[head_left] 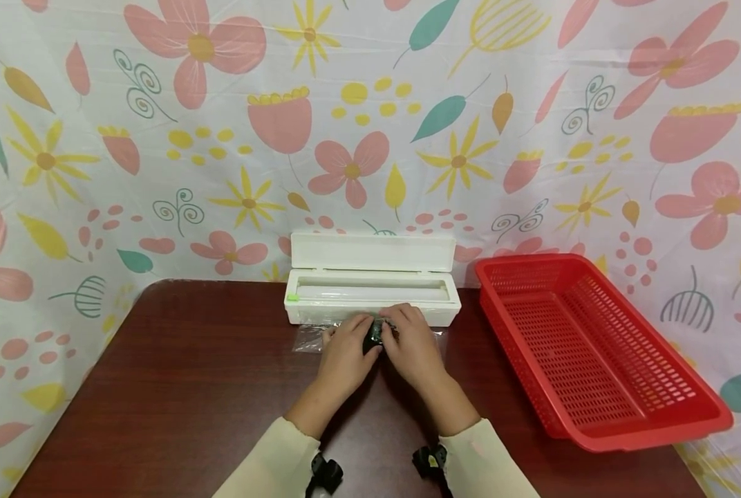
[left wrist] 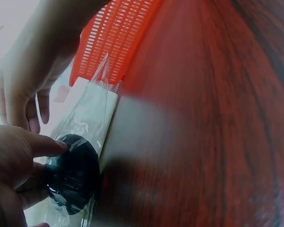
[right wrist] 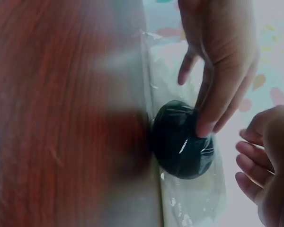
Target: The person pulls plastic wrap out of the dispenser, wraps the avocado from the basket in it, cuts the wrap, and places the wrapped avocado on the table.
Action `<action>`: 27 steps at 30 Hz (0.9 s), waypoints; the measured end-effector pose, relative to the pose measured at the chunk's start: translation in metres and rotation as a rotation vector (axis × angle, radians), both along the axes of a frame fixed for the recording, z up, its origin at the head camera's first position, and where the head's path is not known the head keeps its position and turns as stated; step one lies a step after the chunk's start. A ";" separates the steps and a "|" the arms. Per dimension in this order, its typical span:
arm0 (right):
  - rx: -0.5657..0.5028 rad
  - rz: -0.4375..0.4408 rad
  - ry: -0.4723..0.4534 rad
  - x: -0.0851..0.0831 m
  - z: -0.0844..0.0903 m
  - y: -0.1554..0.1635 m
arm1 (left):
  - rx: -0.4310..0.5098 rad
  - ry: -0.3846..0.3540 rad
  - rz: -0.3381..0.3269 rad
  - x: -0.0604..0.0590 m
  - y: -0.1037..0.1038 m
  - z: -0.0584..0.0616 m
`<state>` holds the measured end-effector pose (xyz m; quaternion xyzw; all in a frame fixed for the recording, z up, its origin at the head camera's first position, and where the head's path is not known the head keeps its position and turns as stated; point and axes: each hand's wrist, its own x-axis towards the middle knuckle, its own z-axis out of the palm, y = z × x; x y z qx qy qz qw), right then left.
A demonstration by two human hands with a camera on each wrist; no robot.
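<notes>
While film-wrapped, dark ball (head_left: 373, 335) between fingers (head_left: 363, 324).

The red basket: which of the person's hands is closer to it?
The right hand. It lies between the left hand and the red basket, both hands at the dark round object, clear of the basket.

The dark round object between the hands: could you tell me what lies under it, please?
A sheet of clear plastic film lies under the dark round object, spread on the table. Both hands hide how far the film wraps it.
</notes>
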<state>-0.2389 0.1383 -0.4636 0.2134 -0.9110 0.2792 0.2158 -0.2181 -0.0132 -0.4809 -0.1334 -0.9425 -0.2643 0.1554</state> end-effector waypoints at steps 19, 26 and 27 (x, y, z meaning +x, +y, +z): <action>0.153 0.092 -0.046 0.001 -0.009 0.008 | -0.003 0.006 -0.077 -0.013 -0.007 -0.009; 0.125 0.112 -0.070 -0.004 -0.013 0.012 | -0.021 0.049 -0.084 -0.016 -0.009 -0.013; 0.117 0.117 -0.071 -0.004 -0.013 0.012 | -0.015 0.055 -0.087 -0.016 -0.010 -0.012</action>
